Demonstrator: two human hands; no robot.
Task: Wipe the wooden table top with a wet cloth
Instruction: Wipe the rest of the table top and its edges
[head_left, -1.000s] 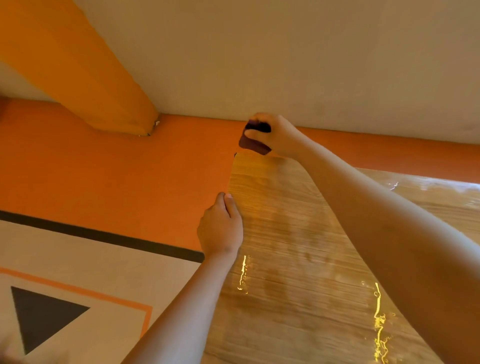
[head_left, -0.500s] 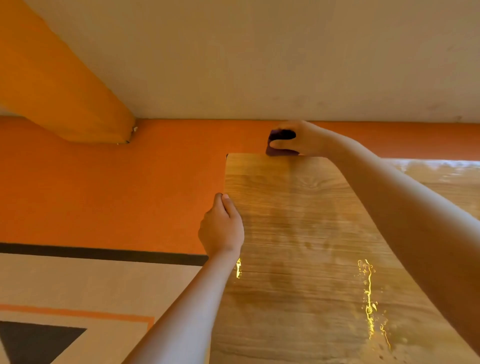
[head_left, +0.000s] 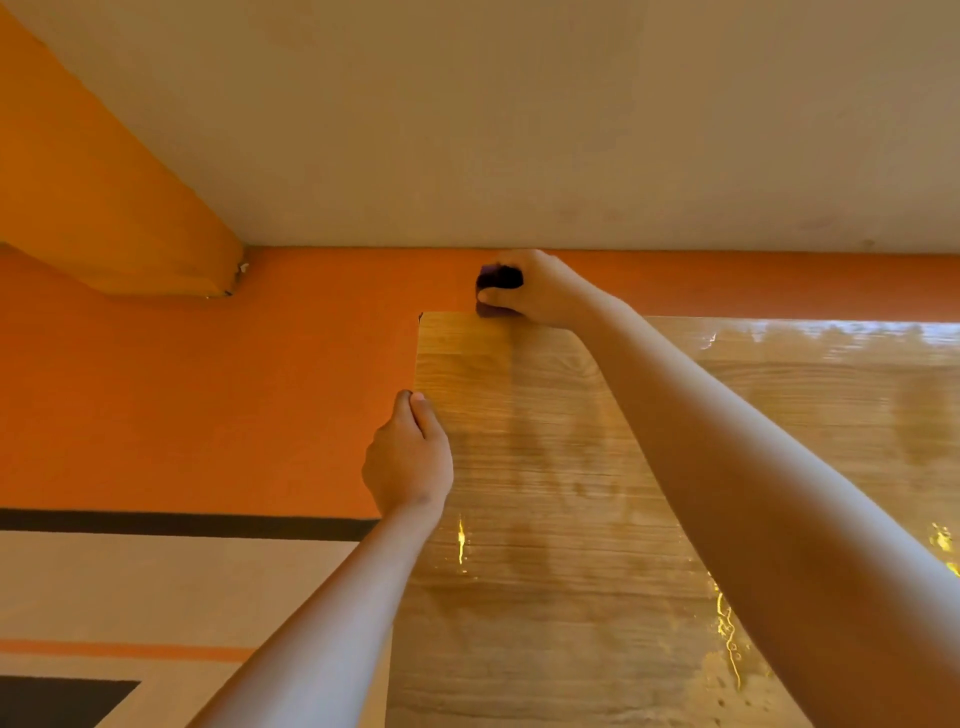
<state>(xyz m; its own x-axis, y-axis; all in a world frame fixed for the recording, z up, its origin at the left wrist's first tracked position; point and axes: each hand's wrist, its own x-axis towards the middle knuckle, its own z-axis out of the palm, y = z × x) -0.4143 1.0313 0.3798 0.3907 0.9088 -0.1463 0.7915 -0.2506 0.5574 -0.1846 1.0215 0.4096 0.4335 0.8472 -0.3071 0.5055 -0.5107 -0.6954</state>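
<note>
cloth (head_left: 498, 279) — in right hand (head_left: 543, 291), table (head_left: 519, 415) edge

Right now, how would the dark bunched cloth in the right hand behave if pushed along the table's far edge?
The dark bunched cloth is probably soft and floppy: it squashes into a wad inside the curled fingers of the right hand. It likely glides easily, since the glossy wooden table top shows wet streaks.

I find no writing, label, brand or number to read anywhere in my view, neither on the table top (head_left: 545, 493) nor on the floor (head_left: 208, 405) or wall (head_left: 519, 130).
</note>
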